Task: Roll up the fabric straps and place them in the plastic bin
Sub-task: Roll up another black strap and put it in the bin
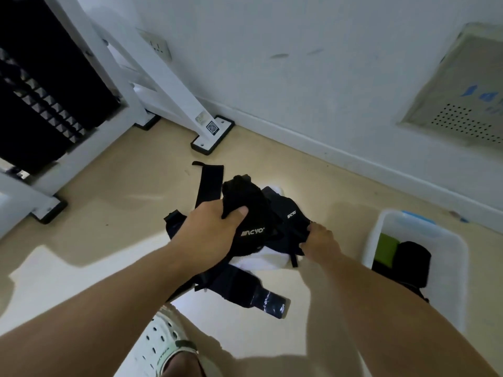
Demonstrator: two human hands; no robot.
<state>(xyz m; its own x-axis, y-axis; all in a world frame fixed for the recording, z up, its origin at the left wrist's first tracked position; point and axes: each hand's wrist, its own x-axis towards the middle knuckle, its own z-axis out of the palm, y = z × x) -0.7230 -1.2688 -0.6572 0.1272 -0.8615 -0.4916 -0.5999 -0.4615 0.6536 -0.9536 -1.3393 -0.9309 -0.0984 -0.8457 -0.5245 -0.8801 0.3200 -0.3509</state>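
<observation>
A pile of black fabric straps (261, 221) with white lettering lies on the beige floor, over something white (261, 261). My left hand (215, 229) grips a bunched black strap at the pile's top left. My right hand (321, 238) pinches a strap edge on the pile's right side. One flat strap (209, 183) stretches away toward the wall, another (253, 292) trails toward me with a shiny end. The white plastic bin (451, 257) stands to the right, holding a black roll (411, 262) and a green piece (386, 248).
White frame legs with black feet (212, 137) stand at the back left beside a dark panel (40, 85). The wall and baseboard (353, 164) run behind the pile. My foot in a white perforated shoe (166, 346) is below the pile.
</observation>
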